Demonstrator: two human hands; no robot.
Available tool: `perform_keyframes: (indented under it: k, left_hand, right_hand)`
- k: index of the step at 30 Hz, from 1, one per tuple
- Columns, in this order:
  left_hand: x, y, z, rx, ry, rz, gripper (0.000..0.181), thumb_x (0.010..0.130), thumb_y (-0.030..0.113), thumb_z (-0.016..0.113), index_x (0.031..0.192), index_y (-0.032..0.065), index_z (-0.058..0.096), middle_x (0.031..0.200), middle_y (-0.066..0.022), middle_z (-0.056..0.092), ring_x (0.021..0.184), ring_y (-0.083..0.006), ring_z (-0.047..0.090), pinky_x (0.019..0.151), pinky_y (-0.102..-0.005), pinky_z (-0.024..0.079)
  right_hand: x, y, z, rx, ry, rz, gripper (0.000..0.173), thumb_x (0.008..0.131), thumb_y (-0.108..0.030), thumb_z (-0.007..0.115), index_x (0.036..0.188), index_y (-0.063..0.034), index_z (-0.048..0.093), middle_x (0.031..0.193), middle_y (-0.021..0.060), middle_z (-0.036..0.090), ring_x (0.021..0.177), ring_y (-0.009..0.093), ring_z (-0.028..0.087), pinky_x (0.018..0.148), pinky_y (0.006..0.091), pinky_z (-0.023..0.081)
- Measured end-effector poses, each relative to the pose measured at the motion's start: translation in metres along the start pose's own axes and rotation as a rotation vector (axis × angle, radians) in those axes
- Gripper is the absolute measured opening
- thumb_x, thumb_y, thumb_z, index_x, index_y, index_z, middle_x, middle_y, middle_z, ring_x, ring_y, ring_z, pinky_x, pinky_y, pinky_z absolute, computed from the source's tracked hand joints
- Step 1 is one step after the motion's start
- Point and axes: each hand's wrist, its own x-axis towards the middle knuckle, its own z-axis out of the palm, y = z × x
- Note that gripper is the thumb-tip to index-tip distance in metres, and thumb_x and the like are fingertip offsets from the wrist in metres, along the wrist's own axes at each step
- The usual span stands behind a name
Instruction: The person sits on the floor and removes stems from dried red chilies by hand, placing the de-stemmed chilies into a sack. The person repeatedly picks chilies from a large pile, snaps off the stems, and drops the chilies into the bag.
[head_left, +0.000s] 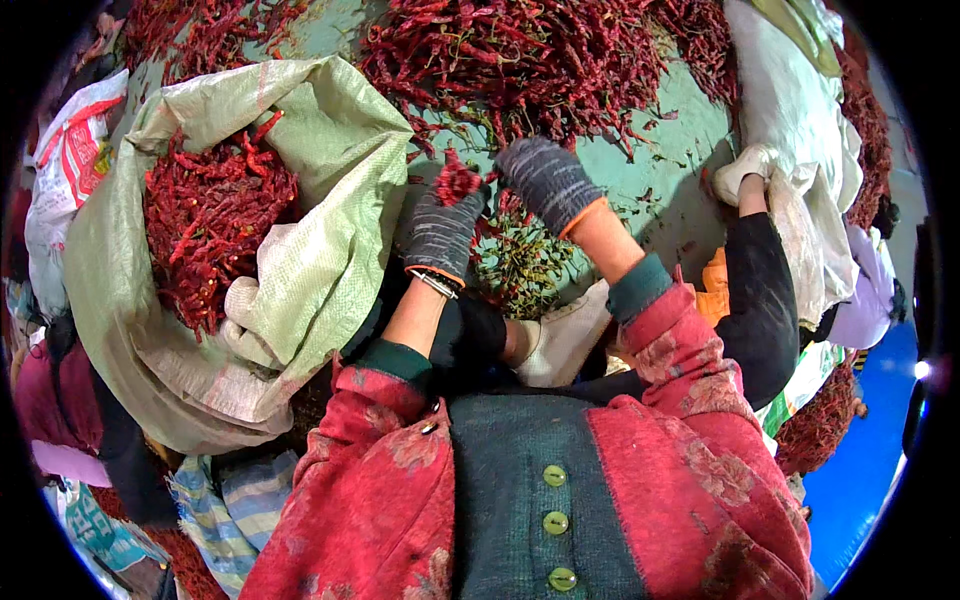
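Note:
My left hand (446, 232), in a grey striped knit glove with a bracelet at the wrist, grips a small bunch of dried red chillies (456, 184). Close on its right is my right hand (551, 184), gloved alike, knuckles up and fingers curled; its fingertips are hidden, so I cannot tell what they hold. Below and between the hands lies a heap of greenish chilli stems (525, 262) with some red bits among them. Beyond them spreads a large pile of dried red chillies (517, 60) with stems on.
At left stands a wide-mouthed pale green woven sack (337, 225) with red chillies (214, 225) inside. My shoe (566, 337) sits just below the stems. To the right are another shoe (746, 172) and a full white sack (780, 97). Another person (60, 397) is at the left edge.

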Motion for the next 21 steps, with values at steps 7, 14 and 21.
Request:
perform_keyframes:
  k: [7, 14, 21]
  left_hand:
    - [-0.002, -0.019, 0.003, 1.346, -0.47, 0.402, 0.019, 0.08, 0.014, 0.051, 0.09, 0.0051, 0.064, 0.086, -0.0122, 0.065, 0.074, -0.0252, 0.06, 0.063, -0.0412, 0.046]
    - [-0.013, -0.067, 0.013, 1.566, -0.943, 0.717, 0.02, 0.081, 0.023, 0.053, 0.086, 0.0097, 0.067, 0.082, -0.0099, 0.066, 0.072, -0.0244, 0.061, 0.063, -0.0407, 0.048]
    - [-0.007, -0.007, -0.003, 0.268, 0.025, -0.27, 0.023, 0.08, 0.021, 0.065, 0.091, 0.0003, 0.064, 0.085, -0.0065, 0.063, 0.075, -0.0177, 0.057, 0.068, -0.0291, 0.045]
  right_hand:
    - [-0.043, -0.04, 0.026, 0.011, 0.021, 0.287, 0.023, 0.077, -0.015, 0.053, 0.098, -0.0047, 0.056, 0.088, 0.0141, 0.059, 0.083, 0.029, 0.059, 0.068, 0.039, 0.049]
    - [-0.063, -0.013, 0.091, 0.143, -0.089, 0.489, 0.02, 0.076, -0.014, 0.055, 0.094, -0.0043, 0.057, 0.089, 0.0163, 0.061, 0.086, 0.032, 0.059, 0.072, 0.0403, 0.048]
    - [-0.033, 0.001, 0.012, 0.044, -0.101, 0.193, 0.026, 0.079, -0.011, 0.054, 0.103, -0.0189, 0.062, 0.095, 0.0119, 0.058, 0.095, 0.03, 0.056, 0.078, 0.0394, 0.047]
